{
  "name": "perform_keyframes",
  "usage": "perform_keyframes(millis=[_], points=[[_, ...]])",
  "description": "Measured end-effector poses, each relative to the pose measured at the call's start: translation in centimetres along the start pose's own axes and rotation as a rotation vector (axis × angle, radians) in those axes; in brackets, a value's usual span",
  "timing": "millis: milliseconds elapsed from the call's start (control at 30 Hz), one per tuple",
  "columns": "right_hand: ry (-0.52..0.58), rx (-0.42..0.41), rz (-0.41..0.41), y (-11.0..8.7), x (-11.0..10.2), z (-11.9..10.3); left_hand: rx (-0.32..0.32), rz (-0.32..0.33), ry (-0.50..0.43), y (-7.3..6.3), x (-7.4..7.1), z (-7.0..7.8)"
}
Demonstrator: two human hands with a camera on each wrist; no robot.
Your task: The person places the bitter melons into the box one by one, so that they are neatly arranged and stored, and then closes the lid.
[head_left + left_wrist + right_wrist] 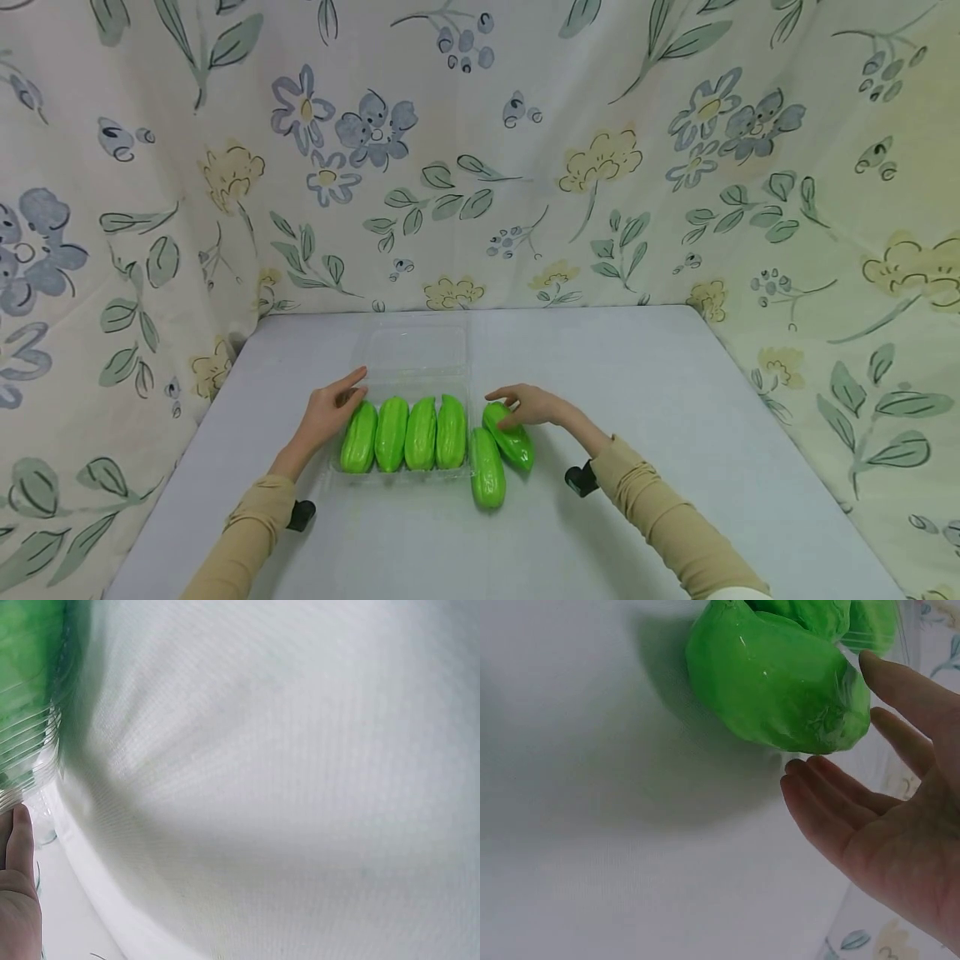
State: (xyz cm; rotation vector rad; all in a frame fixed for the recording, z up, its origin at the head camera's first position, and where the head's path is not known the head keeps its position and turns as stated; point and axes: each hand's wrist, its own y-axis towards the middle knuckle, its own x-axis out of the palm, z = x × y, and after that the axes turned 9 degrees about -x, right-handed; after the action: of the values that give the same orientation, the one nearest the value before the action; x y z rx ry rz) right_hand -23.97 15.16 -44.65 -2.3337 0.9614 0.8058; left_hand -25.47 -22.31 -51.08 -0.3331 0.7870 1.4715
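Note:
Four... several glossy green squash-like vegetables [391,433] lie side by side in a clear plastic clamshell box [447,476], its lid folded back. My left hand [330,412] is at the box's left side, fingers extended; in the left wrist view its fingertips [21,817] meet the ribbed wall. Right of the box, two more green vegetables lie on the table: a lower one [489,479] and a tilted one [517,446]. Over the tilted one's far end is my right hand [534,406], fingers loosely bent and spread around it [780,682], without a closed grip.
The open lid [417,346] lies flat on the table behind the box. A white cloth covers the table [637,375]. Floral curtains [480,167] hang along the back and both sides.

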Motion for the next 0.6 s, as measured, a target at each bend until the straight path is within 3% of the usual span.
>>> perform_keyframes(millis=[600], points=[[-0.047,-0.043,0.013,0.11,0.71,0.42,0.002,0.005,-0.013,0.01,0.05,-0.08]])
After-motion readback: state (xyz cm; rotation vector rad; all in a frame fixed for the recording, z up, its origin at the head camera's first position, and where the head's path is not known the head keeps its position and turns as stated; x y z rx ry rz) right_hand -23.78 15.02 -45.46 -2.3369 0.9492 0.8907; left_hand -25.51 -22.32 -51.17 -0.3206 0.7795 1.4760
